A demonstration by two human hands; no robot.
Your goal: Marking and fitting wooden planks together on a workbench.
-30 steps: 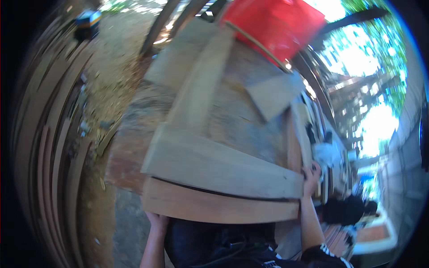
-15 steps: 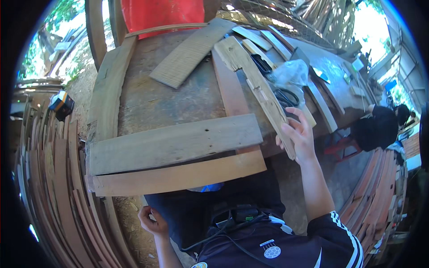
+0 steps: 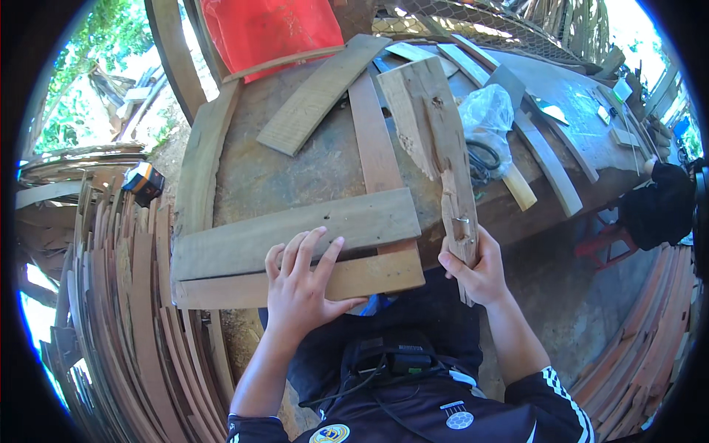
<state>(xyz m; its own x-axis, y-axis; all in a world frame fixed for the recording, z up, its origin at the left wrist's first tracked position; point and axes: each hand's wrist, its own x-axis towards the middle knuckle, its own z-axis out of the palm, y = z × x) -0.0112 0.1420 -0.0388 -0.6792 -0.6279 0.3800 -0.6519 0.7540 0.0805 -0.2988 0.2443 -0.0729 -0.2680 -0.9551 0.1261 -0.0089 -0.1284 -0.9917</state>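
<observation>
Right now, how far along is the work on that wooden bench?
Done: two flat wooden boards lie across the round wooden tabletop's near edge. In hand: the left hand presses flat on them; the right hand grips a broken, splintered plank. Left: that plank isn't set down yet.

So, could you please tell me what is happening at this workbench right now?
A person is handling wood at a round workbench. The right hand grips the lower end of a rough, broken plank, holding it up over the bench edge. The left hand lies flat, fingers spread, on two flat boards stacked at the near edge. More planks, a clear plastic bag and a red sheet lie beyond.
</observation>
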